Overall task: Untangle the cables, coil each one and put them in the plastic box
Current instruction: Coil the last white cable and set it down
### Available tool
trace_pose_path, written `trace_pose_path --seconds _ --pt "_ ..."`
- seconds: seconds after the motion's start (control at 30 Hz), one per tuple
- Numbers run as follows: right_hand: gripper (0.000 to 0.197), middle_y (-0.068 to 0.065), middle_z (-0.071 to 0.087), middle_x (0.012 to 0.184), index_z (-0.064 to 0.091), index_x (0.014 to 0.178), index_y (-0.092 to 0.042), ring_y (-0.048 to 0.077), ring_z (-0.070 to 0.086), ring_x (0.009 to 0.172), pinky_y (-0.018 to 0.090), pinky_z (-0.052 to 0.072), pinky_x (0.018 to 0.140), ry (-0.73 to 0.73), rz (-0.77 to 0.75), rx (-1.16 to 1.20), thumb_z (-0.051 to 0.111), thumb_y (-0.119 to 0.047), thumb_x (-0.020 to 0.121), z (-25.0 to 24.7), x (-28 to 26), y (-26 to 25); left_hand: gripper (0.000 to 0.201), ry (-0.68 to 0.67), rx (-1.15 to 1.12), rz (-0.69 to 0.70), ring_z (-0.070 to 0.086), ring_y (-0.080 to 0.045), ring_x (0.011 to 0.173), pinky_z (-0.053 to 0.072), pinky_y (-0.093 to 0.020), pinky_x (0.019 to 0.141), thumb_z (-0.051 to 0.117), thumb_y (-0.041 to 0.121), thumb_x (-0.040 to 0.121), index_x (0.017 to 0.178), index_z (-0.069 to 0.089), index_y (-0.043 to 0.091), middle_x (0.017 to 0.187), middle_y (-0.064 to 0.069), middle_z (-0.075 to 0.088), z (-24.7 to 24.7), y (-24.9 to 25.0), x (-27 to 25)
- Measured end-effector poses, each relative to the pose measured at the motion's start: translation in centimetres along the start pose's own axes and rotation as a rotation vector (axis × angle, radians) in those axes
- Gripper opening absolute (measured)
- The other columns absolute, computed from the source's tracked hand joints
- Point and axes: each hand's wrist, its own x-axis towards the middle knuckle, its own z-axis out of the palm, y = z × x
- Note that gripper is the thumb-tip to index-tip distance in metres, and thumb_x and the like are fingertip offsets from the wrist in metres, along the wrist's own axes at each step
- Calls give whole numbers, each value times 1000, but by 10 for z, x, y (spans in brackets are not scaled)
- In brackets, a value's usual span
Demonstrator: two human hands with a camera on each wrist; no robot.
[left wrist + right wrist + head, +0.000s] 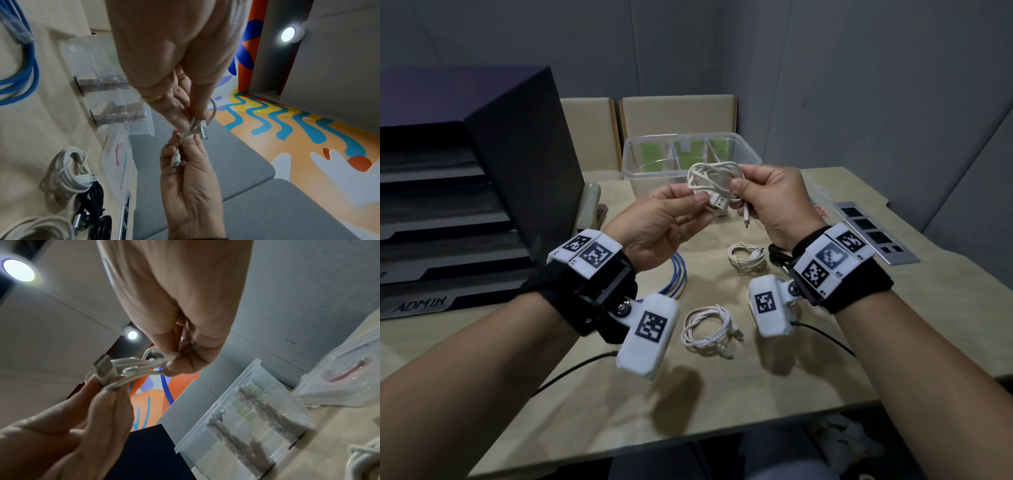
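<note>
White cable [714, 180]: coiled, held up before the plastic box [748, 150].
My left hand [659, 226]: pinching its USB plug.
My right hand [774, 202]: gripping the coil.

The pale table [619, 394] carries a clear plastic box [748, 150], two white coiled cables [707, 329], a blue cable [676, 274] and a black file tray [465, 205].

We see only part of the blue cable [677, 274] from the head view, the rest hidden behind the left hand [657, 226]. The black cable [777, 255] is mostly covered by the right hand [774, 202] and its wrist strap. In the left wrist view the plastic box [102, 91] is blurred, so we cannot tell what lies in its compartments. The white cable [26, 227] at that picture's bottom is cut off by the edge.
</note>
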Motion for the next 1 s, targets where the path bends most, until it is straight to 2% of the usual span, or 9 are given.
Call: trace_pose_path --seconds 0.27,0.37,0.4,0.47,0.53,0.63,0.8,0.93,1.0 --pt "21 7 73 86 71 105 -6 9 62 59 20 48 51 20 -120 -151 63 0 86 0 -1 8 9 -204 198 -80 63 -3 87 34 -32 83 58 22 77 86 59 23 84 11 69 -4 0 -9" --pt "22 8 74 90 72 107 -7 29 67 68 37 57 59 6 -163 -242 63 -3 87 3 -4 9 13 -250 183 -61 60 -3 90 34 -32 83 55 23 80 92 59 23 86 12 69 -4 -4 -12" --pt "23 7 75 90 72 108 -8 28 68 69 38 57 60 7 -171 -279 63 -4 87 4 -5 8 14 -249 163 -49 60 -3 89 33 -32 82 55 23 80 94 59 23 86 12 68 -3 -5 -12" --pt "24 3 74 86 72 110 -10 11 64 63 29 52 52 6 -205 -359 64 -7 87 6 -6 9 17 -232 121 -18 60 -1 84 32 -32 80 54 25 80 96 59 23 85 12 67 -1 -8 -11" --pt "24 -2 74 91 72 110 -12 3 66 74 25 55 65 1 -270 -430 65 -9 86 9 -8 9 21 -230 100 11 59 0 82 31 -30 75 55 26 81 102 58 23 88 13 65 1 -12 -10" --pt "18 4 73 103 74 101 -6 7 65 95 14 50 84 36 -339 -525 68 -7 84 10 -10 11 31 -230 91 28 56 -1 83 30 -24 65 58 25 85 115 54 23 96 14 63 1 -17 -8" --pt "18 5 73 86 74 101 -8 15 67 81 23 51 72 -4 -400 -579 66 -11 86 12 -15 9 12 -139 57 119 47 -4 65 29 -22 60 60 26 79 88 52 24 80 9 58 4 -20 -4" --pt "23 -9 69 75 72 109 -13 -5 59 62 15 46 62 -10 -327 -488 66 -11 86 10 -14 8 13 -93 71 208 42 -5 59 32 -20 58 57 24 82 78 45 23 71 8 57 5 -18 -3" --pt "22 -1 67 68 73 106 -17 0 54 53 22 47 54 -18 -283 -458 64 -10 87 9 -16 9 14 -63 107 242 42 -4 57 33 -20 57 52 20 90 79 43 21 70 8 57 4 -18 -3"
